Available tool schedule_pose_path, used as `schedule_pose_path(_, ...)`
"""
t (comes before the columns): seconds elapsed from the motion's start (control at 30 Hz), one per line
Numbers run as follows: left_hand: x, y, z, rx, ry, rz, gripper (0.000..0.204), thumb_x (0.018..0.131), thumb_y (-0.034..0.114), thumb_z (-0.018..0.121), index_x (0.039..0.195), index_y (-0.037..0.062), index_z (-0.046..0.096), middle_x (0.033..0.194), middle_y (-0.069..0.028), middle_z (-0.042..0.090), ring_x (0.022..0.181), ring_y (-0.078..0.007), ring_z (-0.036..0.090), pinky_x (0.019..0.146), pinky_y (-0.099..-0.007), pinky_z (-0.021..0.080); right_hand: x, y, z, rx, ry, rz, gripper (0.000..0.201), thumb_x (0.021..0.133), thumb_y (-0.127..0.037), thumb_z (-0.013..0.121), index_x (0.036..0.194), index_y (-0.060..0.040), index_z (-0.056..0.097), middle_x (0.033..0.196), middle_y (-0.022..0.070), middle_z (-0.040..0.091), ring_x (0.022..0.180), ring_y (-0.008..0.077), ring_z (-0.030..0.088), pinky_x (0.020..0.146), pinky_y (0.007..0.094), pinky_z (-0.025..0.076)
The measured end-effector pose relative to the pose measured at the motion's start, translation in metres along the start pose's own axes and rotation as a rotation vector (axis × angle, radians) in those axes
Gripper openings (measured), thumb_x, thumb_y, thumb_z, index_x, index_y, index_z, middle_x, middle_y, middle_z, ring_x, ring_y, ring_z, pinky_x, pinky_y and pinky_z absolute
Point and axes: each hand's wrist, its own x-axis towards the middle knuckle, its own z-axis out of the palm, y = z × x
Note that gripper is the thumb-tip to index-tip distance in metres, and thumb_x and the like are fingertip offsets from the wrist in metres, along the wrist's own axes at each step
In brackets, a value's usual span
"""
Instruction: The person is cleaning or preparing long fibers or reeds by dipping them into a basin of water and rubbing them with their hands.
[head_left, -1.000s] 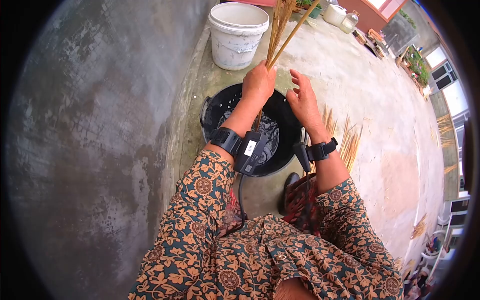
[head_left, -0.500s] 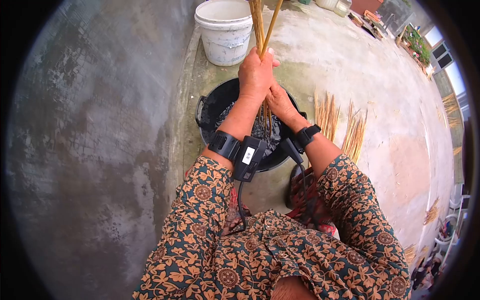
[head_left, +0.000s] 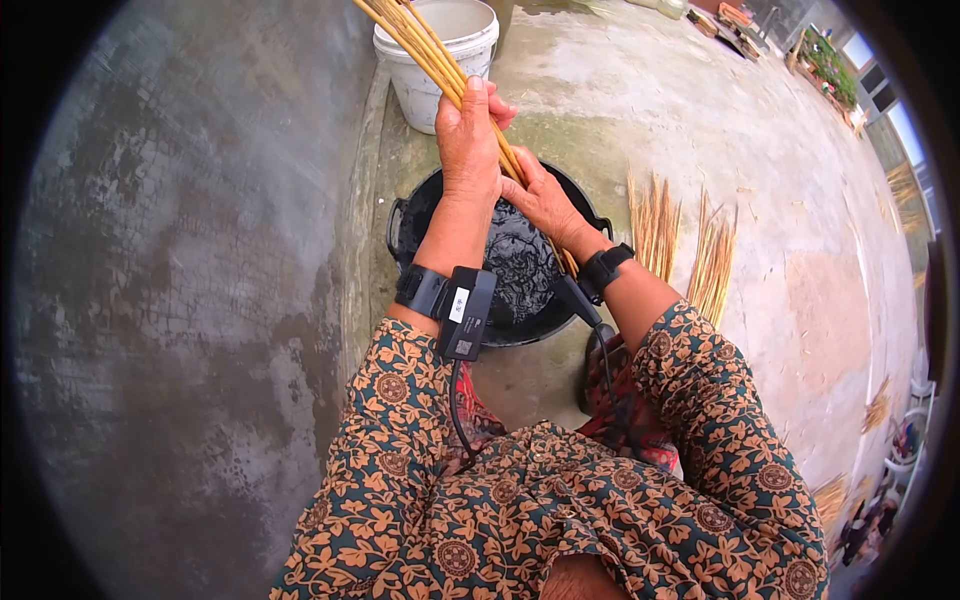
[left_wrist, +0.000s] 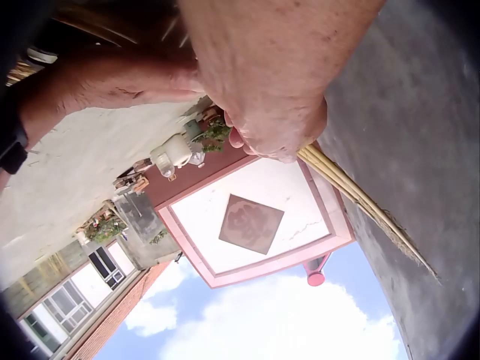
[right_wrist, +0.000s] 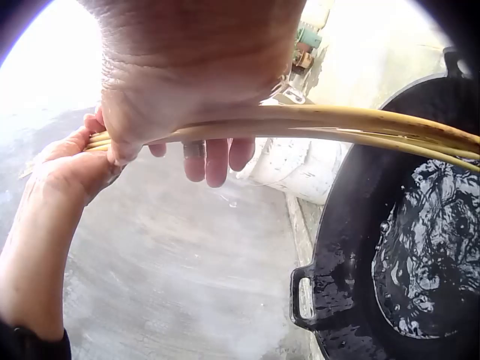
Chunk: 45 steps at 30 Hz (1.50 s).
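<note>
A bundle of long yellow straw stalks (head_left: 425,48) slants across the head view, its upper end leaning left. My left hand (head_left: 468,150) grips it higher up, thumb lying along the stalks. Just below, my right hand (head_left: 545,205) holds the same bundle; in the right wrist view its ringed fingers (right_wrist: 216,161) show beneath the stalks. Both hands are above a black tub (head_left: 405,225) of rippling water (head_left: 515,265). The bundle's lower end passes behind the right wrist. Thin tips of the stalks (left_wrist: 367,202) stick out past the left hand in the left wrist view.
A white bucket (head_left: 420,85) stands beyond the tub, near the grey wall (head_left: 200,250) on the left. More straw bundles (head_left: 655,230) lie on the concrete ground to the right. A shoe (head_left: 597,370) is close to the tub's near side.
The right hand came in from the right, fingers apart, and took hold of the stalks below the left hand. The bundle then tilted from upright, its top swinging left.
</note>
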Motion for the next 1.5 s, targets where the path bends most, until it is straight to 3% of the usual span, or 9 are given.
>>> schedule_pose_path(0.13,-0.004,-0.006,0.004,-0.112,-0.030,-0.082,0.024,0.094,0.026,0.053,0.099,0.0025,0.051,0.079,-0.0047,0.057,0.075,-0.0149,0.058,0.077,-0.0310,0.050,0.000,0.014,-0.001,-0.167,0.091,0.099,0.030,0.087,-0.033,0.060,0.098,-0.0059,0.052,0.073,0.0180,0.058,0.068,0.0378,0.055,0.062,0.0408,0.045)
schedule_pose_path(0.27,-0.010,-0.012,0.011,0.028,-0.152,-0.042,0.040,0.092,0.031,0.056,0.118,0.0018,0.047,0.100,-0.0095,0.060,0.096,-0.0184,0.056,0.087,-0.0331,0.042,0.012,0.017,-0.009,-0.082,0.179,0.157,0.033,0.089,-0.036,0.058,0.091,-0.0032,0.054,0.064,0.0118,0.055,0.057,0.0253,0.052,0.055,0.0357,0.042)
schedule_pose_path(0.5,-0.016,-0.009,-0.004,0.200,-0.333,-0.319,0.041,0.093,0.028,0.055,0.119,-0.0023,0.047,0.103,-0.0069,0.057,0.091,-0.0114,0.053,0.080,-0.0251,0.044,0.020,0.003,-0.006,0.073,0.169,0.153,0.023,0.092,-0.024,0.052,0.096,-0.0009,0.051,0.065,0.0055,0.054,0.054,0.0145,0.050,0.052,0.0280,0.042)
schedule_pose_path(0.53,-0.013,-0.024,-0.006,0.235,-0.299,-0.156,0.038,0.094,0.030,0.053,0.120,0.0026,0.046,0.102,-0.0088,0.063,0.080,-0.0092,0.057,0.065,-0.0228,0.047,0.019,0.006,0.001,-0.133,0.234,-0.086,0.019,0.092,-0.016,0.047,0.102,-0.0007,0.049,0.067,0.0085,0.056,0.054,0.0163,0.052,0.052,0.0293,0.043)
schedule_pose_path(0.97,-0.008,-0.013,-0.004,0.074,-0.146,-0.104,0.021,0.096,0.025,0.047,0.096,0.0032,0.048,0.088,-0.0094,0.065,0.068,-0.0089,0.054,0.061,-0.0225,0.046,0.014,-0.018,-0.007,0.092,0.084,0.141,0.025,0.091,-0.025,0.056,0.096,-0.0009,0.056,0.072,0.0064,0.059,0.063,0.0135,0.057,0.060,0.0281,0.046)
schedule_pose_path(1.1,-0.012,-0.012,-0.001,-0.003,-0.168,-0.090,0.049,0.098,0.042,0.038,0.123,-0.0006,0.043,0.120,-0.0198,0.053,0.113,-0.0234,0.048,0.090,-0.0342,0.043,0.018,-0.017,-0.006,0.175,0.146,0.095,0.027,0.092,-0.028,0.055,0.098,-0.0021,0.056,0.071,0.0068,0.057,0.063,0.0136,0.055,0.061,0.0292,0.046)
schedule_pose_path(1.33,-0.010,-0.042,-0.011,-0.267,-0.163,-0.374,0.075,0.090,0.063,0.031,0.136,0.0032,0.028,0.132,-0.0149,0.040,0.120,-0.0290,0.042,0.094,-0.0405,0.039,0.016,-0.027,0.011,-0.222,0.311,-0.113,0.041,0.097,-0.036,0.043,0.121,-0.0043,0.051,0.116,0.0161,0.057,0.112,0.0248,0.049,0.097,0.0374,0.036)
schedule_pose_path(1.43,-0.011,-0.038,-0.015,-0.203,0.033,-0.473,0.069,0.086,0.066,0.039,0.126,0.0093,0.039,0.125,-0.0124,0.045,0.111,-0.0268,0.047,0.087,-0.0397,0.042,0.004,-0.056,0.013,0.596,0.034,0.308,0.061,0.098,-0.048,0.031,0.138,-0.0018,0.035,0.136,0.0159,0.041,0.128,0.0220,0.034,0.108,0.0312,0.023)
schedule_pose_path(1.5,-0.005,-0.050,-0.022,-0.277,-0.003,-0.441,0.062,0.083,0.066,0.047,0.115,0.0139,0.045,0.119,-0.0081,0.048,0.104,-0.0241,0.049,0.083,-0.0375,0.044,0.005,-0.048,0.015,0.453,0.020,0.256,0.072,0.096,-0.055,0.025,0.143,-0.0010,0.024,0.146,0.0159,0.027,0.137,0.0221,0.021,0.111,0.0298,0.013)
